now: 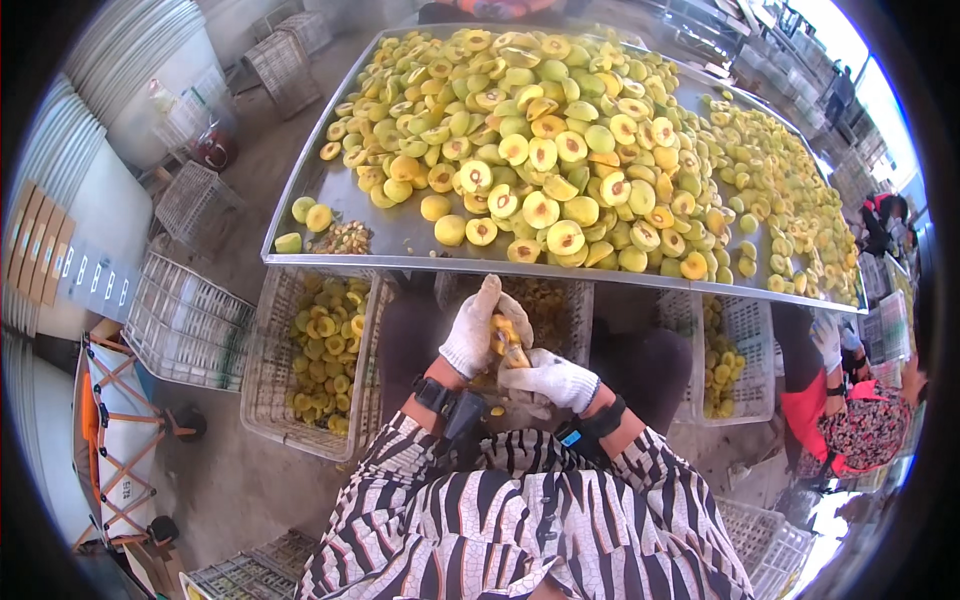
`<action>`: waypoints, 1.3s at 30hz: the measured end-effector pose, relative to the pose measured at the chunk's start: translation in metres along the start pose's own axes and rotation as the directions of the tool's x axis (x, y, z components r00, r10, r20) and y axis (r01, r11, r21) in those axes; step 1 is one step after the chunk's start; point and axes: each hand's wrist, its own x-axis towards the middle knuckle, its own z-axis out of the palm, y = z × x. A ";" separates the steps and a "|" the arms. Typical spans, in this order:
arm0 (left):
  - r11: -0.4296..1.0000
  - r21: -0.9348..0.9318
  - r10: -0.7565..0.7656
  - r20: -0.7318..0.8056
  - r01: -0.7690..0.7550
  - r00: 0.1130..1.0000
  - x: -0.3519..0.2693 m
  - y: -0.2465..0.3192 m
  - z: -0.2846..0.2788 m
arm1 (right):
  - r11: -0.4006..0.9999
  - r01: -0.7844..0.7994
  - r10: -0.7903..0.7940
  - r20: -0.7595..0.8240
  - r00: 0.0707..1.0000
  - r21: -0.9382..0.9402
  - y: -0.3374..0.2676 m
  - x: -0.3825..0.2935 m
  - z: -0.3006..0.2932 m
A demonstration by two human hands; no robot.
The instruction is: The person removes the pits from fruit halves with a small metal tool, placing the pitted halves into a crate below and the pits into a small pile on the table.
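My left hand (476,330), in a white knit glove, holds a piece of cut yellow fruit (502,330), its thumb pointing up. My right hand (555,382), also gloved, grips a small tool (516,357) whose tip meets the fruit; fingers hide most of the tool. Both hands are over my lap, just in front of the metal table (450,262). On it lies a large heap of halved yellow-green stone fruit (540,150), many halves with brown pits or hollows showing. A small pile of pits (343,238) sits near the table's left corner.
A plastic crate of fruit halves (326,345) stands left of my legs, another crate (739,375) to the right. Between my knees, a crate (574,315) holds brownish bits. A co-worker (847,420) sits at right. A folding wagon (124,442) stands at left.
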 end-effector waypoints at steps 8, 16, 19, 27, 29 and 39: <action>0.914 -0.233 -0.322 0.086 0.333 0.943 0.026 -0.017 -0.001 | 0.995 -0.051 0.058 0.084 0.995 -0.082 -0.007 -0.005 -0.020; 0.768 0.558 0.508 -0.235 -0.313 0.828 0.019 0.049 -0.054 | 0.802 -0.213 0.100 -0.226 0.969 -0.559 -0.004 0.006 -0.058; 0.514 0.851 0.768 -0.400 -0.109 0.500 -0.025 0.092 -0.090 | 0.659 -0.250 -0.210 -0.493 0.845 -0.710 0.013 0.024 -0.057; 0.143 0.984 0.581 -0.169 0.105 0.796 0.054 0.099 -0.100 | 0.706 -0.173 -0.173 -0.404 0.898 -0.686 0.021 0.049 -0.049; -0.188 0.981 0.512 0.062 0.042 0.857 0.096 0.086 -0.088 | 0.706 -0.173 -0.164 -0.397 0.903 -0.687 0.019 0.047 -0.047; 0.652 0.758 0.260 -0.259 0.029 0.930 0.100 0.098 -0.074 | 0.707 -0.188 -0.335 -0.557 0.760 -0.681 0.011 0.024 -0.032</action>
